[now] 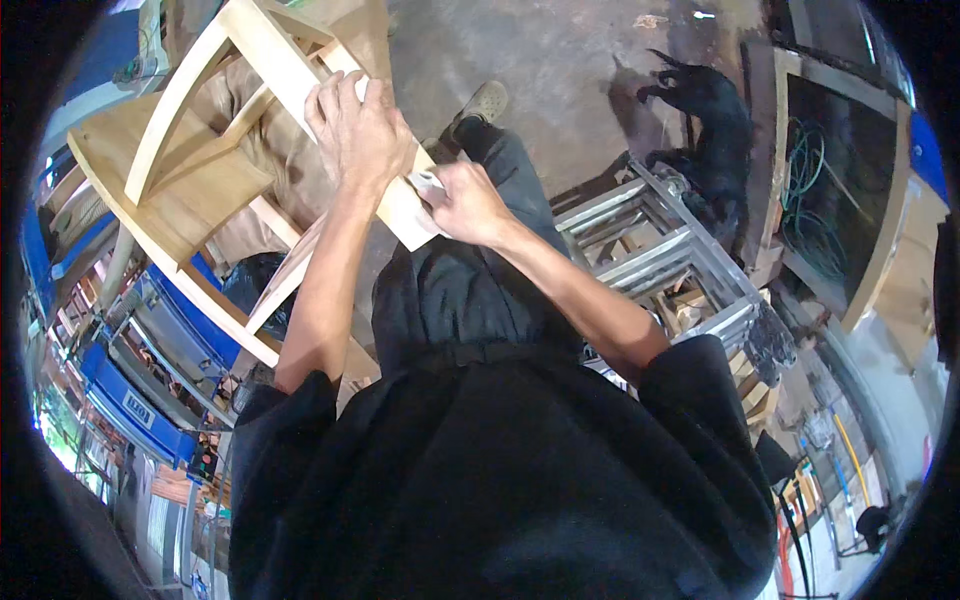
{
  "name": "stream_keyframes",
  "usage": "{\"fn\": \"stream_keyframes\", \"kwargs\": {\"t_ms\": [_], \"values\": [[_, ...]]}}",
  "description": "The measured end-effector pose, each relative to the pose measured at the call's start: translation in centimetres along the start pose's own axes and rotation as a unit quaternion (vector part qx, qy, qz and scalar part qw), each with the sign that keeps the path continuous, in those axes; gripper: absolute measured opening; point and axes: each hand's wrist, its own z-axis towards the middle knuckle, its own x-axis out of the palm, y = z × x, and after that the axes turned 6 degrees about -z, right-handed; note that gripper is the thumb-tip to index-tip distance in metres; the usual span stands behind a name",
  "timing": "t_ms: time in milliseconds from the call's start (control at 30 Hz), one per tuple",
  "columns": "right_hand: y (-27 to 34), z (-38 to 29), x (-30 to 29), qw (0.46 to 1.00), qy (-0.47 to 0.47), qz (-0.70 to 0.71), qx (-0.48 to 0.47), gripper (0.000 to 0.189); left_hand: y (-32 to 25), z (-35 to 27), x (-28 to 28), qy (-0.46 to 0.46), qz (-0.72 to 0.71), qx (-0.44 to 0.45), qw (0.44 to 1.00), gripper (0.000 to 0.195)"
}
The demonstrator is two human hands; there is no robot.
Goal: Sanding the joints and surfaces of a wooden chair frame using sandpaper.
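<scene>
A pale wooden chair frame [277, 64] with curved parts and a plywood panel [176, 172] lies at the upper left. My left hand [360, 131] rests over one of its flat, light boards, fingers curled across the edge. Close to that board's near end, my right hand [469, 199] pinches a small whitish piece, perhaps folded sandpaper or cloth [426, 182], against the side of the wood. The board's end [412, 229] points towards my lap. My palms and the far side of the board are hidden.
An aluminium ladder [652, 259] lies at the right, with wood offcuts among its rungs. Beyond it a black dog [709, 127] is on the concrete floor [555, 60]. Blue machinery [135, 405] stands at the left. A wooden frame [889, 202] with coiled green hose or cable is at the far right.
</scene>
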Motion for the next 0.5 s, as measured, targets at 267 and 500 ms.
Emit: {"fn": "stream_keyframes", "kwargs": {"t_ms": [267,500], "values": [[-1.7,-2.0,0.1,0.997,-0.004,-0.051,-0.057,0.019,-0.2,0.1,-0.1,0.004,0.021,-0.021,1.0,0.035],[-0.7,-3.0,-0.9,0.996,0.023,-0.072,-0.044,0.014,-0.3,0.0,-0.1,-0.001,0.019,-0.028,0.999,0.035]]}}
